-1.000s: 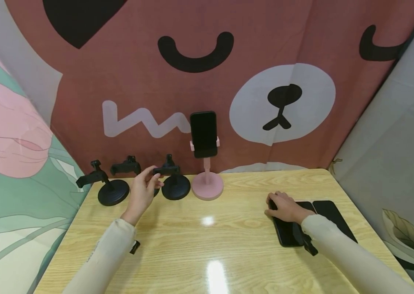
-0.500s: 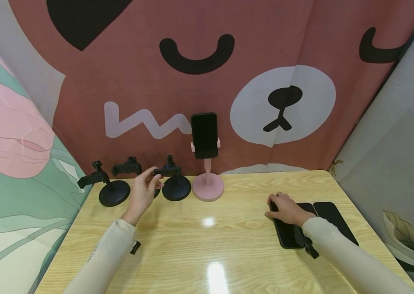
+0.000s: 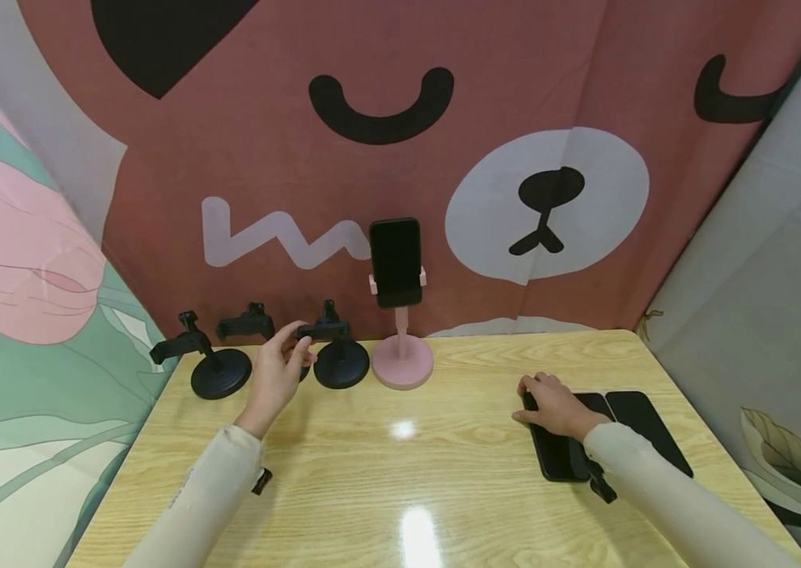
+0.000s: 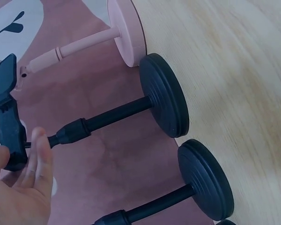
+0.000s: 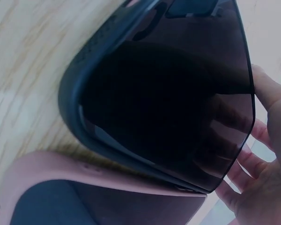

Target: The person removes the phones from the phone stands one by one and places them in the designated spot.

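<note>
At the back of the table, my left hand (image 3: 275, 375) pinches the left end of a black phone stand's holder (image 3: 323, 331). That stand's round base (image 3: 341, 363) rests on the table. In the left wrist view the thumb and fingers of my left hand (image 4: 21, 201) meet around the holder (image 4: 11, 126), which contains no phone. On the right, my right hand (image 3: 555, 406) grips the far end of a black phone (image 3: 558, 457) lying flat. The right wrist view has my right hand's (image 5: 267, 187) thumb and fingertips along that phone's (image 5: 164, 103) edge.
Two other black stands (image 3: 221, 374) are to the left. A pink stand (image 3: 402, 363) holding an upright phone (image 3: 396, 262) is right of the gripped stand. Beside the gripped phone lie other phones (image 3: 649, 426), one pink-edged (image 5: 56, 164). A printed cloth (image 3: 265, 158) hangs behind the table.
The head view has shifted very slightly. Both hands keep their places on the stand's holder and the phone.
</note>
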`<state>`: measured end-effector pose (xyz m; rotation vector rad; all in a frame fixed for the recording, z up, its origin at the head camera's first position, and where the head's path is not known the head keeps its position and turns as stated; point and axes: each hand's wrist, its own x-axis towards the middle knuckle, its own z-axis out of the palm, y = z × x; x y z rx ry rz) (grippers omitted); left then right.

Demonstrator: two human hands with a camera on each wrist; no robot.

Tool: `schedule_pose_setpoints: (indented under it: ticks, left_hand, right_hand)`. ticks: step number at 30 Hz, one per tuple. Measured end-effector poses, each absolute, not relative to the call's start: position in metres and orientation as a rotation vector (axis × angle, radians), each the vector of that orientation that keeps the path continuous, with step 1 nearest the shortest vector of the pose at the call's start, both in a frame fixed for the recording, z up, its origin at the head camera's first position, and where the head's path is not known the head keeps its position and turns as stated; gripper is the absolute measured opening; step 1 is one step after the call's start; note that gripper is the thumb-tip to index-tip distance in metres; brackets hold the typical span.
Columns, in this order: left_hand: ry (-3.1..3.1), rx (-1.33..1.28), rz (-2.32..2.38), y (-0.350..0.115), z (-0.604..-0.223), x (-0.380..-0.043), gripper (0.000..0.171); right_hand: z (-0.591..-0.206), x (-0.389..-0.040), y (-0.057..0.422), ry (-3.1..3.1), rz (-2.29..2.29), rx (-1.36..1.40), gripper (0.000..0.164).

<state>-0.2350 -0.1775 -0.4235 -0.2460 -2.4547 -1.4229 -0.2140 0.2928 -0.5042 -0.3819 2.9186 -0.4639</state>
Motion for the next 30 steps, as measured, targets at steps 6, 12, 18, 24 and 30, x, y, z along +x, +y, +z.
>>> schedule_pose_setpoints:
  ticks: [6, 12, 18, 24, 30]
  left_hand:
    - [-2.497, -0.198, -1.383, -0.18, -0.423, -0.228, 0.046]
    - [-2.512, -0.15, -1.298, -0.18, -0.423, -0.22, 0.041]
    - [-2.53, -0.122, -1.304, -0.182, -0.421, -0.213, 0.035]
    - [-2.55, -0.118, -1.3, -0.183, -0.423, -0.208, 0.031]
    - [-2.522, -0.123, -1.339, -0.181, -0.421, -0.201, 0.028]
  right_hand:
    - [-0.502, -0.213, 0.292, 2.912, -0.5, -0.382, 0.039]
    - [-0.498, -0.21, 0.294, 2.948, -0.558, -0.403, 0.035]
    - [-0.488, -0.208, 0.295, 2.988, -0.654, -0.391, 0.038]
    - [-0.481, -0.208, 0.293, 3.003, -0.72, -0.403, 0.041]
    - [-0.471, -0.201, 0.282, 3.013, -0.773, -0.46, 0.038]
